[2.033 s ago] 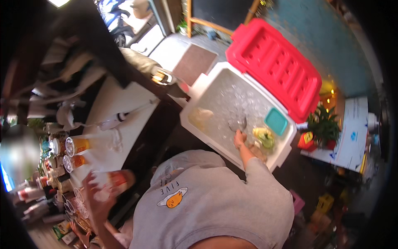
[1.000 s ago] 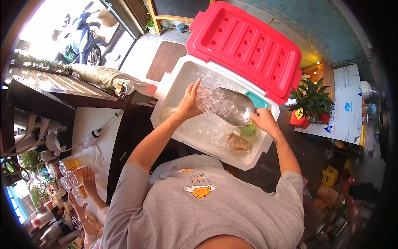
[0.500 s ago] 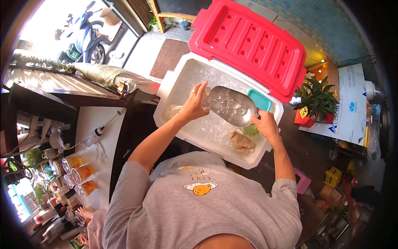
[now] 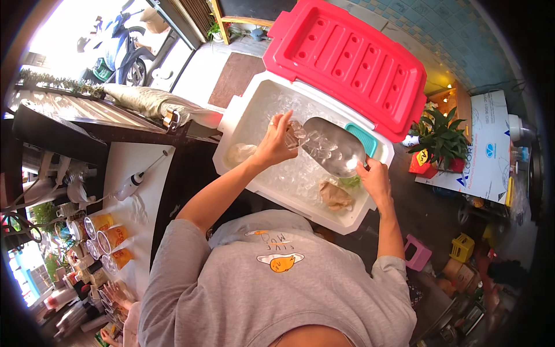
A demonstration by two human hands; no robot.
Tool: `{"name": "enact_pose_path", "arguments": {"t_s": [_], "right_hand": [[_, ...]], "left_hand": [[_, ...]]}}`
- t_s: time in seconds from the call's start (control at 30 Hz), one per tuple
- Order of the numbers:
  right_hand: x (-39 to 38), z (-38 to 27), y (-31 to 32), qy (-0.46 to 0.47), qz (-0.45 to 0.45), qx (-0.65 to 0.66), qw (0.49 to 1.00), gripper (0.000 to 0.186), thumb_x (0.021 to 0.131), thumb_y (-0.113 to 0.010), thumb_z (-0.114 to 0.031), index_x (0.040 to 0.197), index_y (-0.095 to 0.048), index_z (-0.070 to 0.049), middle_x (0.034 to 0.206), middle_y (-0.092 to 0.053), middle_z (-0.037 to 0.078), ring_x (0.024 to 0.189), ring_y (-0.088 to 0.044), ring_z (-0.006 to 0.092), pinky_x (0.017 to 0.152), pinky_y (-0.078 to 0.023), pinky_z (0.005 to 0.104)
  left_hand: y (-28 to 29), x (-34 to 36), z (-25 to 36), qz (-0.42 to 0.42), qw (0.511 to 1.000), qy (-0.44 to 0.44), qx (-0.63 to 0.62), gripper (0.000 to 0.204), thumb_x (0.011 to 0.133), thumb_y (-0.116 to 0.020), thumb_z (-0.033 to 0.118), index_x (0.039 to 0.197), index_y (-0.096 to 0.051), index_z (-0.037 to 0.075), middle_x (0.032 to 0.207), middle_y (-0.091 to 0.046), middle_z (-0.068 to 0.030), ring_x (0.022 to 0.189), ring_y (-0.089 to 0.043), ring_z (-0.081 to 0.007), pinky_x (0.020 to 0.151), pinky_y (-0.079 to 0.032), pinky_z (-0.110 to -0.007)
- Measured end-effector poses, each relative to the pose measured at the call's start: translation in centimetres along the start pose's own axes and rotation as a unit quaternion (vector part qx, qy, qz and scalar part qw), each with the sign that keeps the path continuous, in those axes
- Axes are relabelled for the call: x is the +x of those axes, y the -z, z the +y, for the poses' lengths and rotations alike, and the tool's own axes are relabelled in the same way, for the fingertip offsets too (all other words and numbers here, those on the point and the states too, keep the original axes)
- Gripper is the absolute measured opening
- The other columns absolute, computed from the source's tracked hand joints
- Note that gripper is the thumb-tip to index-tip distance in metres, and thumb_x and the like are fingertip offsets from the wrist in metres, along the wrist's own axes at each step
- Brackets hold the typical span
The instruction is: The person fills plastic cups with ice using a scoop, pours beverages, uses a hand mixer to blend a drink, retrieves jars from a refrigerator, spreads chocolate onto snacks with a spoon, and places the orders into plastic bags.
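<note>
My left hand [image 4: 275,142] is wrapped round a clear cup [image 4: 295,135] with ice in it, tilted toward the scoop. A metal ice scoop [image 4: 341,143] is gripped near its handle end by my right hand [image 4: 374,178]. Its front edge meets the cup's mouth, and several ice pieces [image 4: 322,144] lie in its hollow. Both hands are over a white cooler box [image 4: 231,128] holding loose ice [image 4: 283,176]. Inside it, a crumpled brown bundle [image 4: 335,195] and something green [image 4: 350,181] lie near my right hand, and a turquoise plastic container [image 4: 364,139] sits by the far wall.
The red lid [image 4: 352,69] leans open behind the cooler. At left, a white counter [image 4: 144,173] bears orange-printed cups [image 4: 113,237] and a handheld mixer [image 4: 132,186]; another person's hand [image 4: 118,296] is below them. A potted plant [image 4: 442,136] and a printed board [image 4: 491,150] stand right.
The scoop has tipped toward the cup, and its ice has slid to the cup end, with more ice now in the cup. The other person's hand has moved at the counter.
</note>
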State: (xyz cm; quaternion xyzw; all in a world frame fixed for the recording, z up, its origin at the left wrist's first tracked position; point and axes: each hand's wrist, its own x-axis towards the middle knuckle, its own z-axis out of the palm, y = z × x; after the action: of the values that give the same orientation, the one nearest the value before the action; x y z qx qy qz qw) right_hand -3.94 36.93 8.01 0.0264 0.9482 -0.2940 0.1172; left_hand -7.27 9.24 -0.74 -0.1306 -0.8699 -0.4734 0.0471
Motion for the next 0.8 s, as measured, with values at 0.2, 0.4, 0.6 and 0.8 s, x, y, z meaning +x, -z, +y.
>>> {"name": "enact_pose_path", "arguments": {"t_s": [0.2,0.4,0.6,0.8], "right_hand": [[-0.5,-0.3,0.2,-0.011,0.02,-0.002,1.0,0.032,0.079,-0.055,-0.024,0.099,-0.059,0.0,0.063,-0.058,0.021,0.064,-0.06,0.0369,0.057,-0.045,0.0415],[-0.8,-0.3,0.3,-0.002,0.012,0.001,1.0,0.033,0.079,-0.055,-0.024,0.104,-0.059,-0.002,0.065,-0.059,0.021,0.064,-0.061,0.0358,0.057,-0.045,0.0412],[-0.7,-1.1,0.1,-0.003,0.002,0.021,1.0,0.028,0.078,-0.057,-0.024,0.092,-0.061,0.001,0.062,-0.058,0.021,0.06,-0.06,0.0333,0.055,-0.044,0.039],[1.3,1.0,-4.3,0.0,0.031,0.057,0.998,0.033,0.08,-0.055,-0.026,0.07,-0.056,0.006,0.054,-0.053,0.019,0.05,-0.055,0.0283,0.051,-0.041,0.0386]], "left_hand": [[0.2,-0.6,0.5,-0.03,0.998,0.047,-0.021,0.093,0.051,-0.072,0.009,0.131,-0.026,0.006,0.119,-0.033,-0.0226,0.109,-0.038,-0.0388,0.093,-0.037,-0.041],[1.0,-1.3,1.4,-0.048,0.997,0.064,0.008,0.092,0.052,-0.072,0.009,0.132,-0.026,0.008,0.12,-0.032,-0.0214,0.109,-0.039,-0.0374,0.093,-0.038,-0.04],[1.7,-1.2,0.2,-0.017,0.997,0.077,-0.019,0.093,0.052,-0.073,0.011,0.132,-0.026,0.007,0.119,-0.033,-0.0211,0.111,-0.038,-0.0359,0.092,-0.038,-0.04],[6.0,-4.6,0.1,0.059,0.991,0.119,0.011,0.091,0.052,-0.073,0.011,0.132,-0.029,0.009,0.113,-0.035,-0.0174,0.103,-0.042,-0.0315,0.089,-0.04,-0.036]]}}
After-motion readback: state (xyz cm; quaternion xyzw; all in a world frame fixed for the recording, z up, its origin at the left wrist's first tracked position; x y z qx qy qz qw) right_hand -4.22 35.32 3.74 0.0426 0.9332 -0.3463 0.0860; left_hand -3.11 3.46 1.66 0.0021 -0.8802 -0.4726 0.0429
